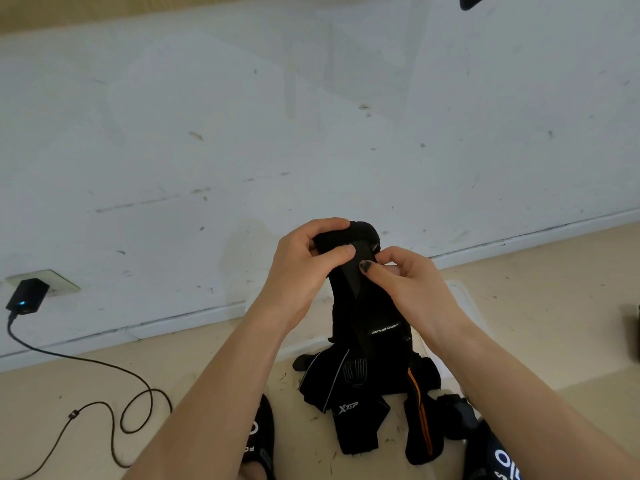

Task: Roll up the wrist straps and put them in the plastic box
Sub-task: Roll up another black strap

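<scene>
A black wrist strap (363, 299) is held up in front of me, its top end curled over and its long tail hanging down. My left hand (304, 261) grips the curled top, thumb across the front. My right hand (405, 282) pinches the strap's right edge just below. On the floor under them lies a heap of more black wrist straps (367, 403), one with orange stripes. The clear plastic box (464, 299) sits on the floor behind my hands, mostly hidden by them and the strap.
A white wall (311, 133) with a skirting board rises close ahead. At left, a black charger (27, 296) is plugged into a wall socket, its cable (114, 403) looping over the beige floor. Black slippers (259, 438) show at the bottom edge.
</scene>
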`<control>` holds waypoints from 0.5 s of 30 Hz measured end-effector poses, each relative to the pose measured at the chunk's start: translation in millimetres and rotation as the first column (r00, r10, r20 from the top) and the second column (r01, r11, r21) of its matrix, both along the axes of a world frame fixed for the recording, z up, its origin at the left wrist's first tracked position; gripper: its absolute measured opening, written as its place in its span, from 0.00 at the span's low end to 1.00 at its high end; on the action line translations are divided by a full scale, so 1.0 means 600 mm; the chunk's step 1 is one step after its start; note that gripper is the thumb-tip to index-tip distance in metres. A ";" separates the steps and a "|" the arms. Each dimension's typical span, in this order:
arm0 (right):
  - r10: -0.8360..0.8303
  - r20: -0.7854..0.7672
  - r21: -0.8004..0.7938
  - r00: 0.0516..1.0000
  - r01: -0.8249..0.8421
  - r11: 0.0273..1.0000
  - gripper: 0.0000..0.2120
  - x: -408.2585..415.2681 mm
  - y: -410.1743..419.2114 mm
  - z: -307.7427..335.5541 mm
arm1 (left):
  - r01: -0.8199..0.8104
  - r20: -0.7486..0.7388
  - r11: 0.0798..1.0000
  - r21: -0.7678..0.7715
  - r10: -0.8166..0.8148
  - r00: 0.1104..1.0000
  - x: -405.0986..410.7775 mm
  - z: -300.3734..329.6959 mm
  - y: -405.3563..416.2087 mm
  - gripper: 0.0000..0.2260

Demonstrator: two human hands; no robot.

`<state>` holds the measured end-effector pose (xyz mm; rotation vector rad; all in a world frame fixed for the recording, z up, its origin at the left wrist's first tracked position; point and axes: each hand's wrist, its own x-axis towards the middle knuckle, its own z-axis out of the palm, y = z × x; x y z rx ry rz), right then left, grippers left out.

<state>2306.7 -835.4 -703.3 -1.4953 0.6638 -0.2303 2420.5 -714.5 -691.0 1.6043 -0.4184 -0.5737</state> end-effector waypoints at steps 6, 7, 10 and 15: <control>-0.017 -0.059 -0.078 0.998 0.013 0.997 0.10 0.003 -0.003 -0.008 | -0.001 -0.038 1.000 -0.010 0.001 0.999 -0.001 -0.002 -0.001 0.15; -0.028 -0.070 -0.117 0.997 0.020 0.993 0.09 0.004 -0.004 -0.009 | 0.002 -0.041 1.000 -0.012 -0.002 0.999 0.000 -0.002 -0.001 0.15; -0.039 -0.082 -0.168 0.996 0.025 0.986 0.10 0.002 -0.002 -0.007 | 0.011 -0.056 1.000 -0.022 -0.013 0.998 0.000 0.001 -0.001 0.16; 0.024 -0.059 -0.212 0.998 -0.036 0.977 0.15 -0.001 -0.012 0.000 | 0.022 -0.112 0.997 -0.067 -0.030 0.993 0.002 0.005 0.002 0.15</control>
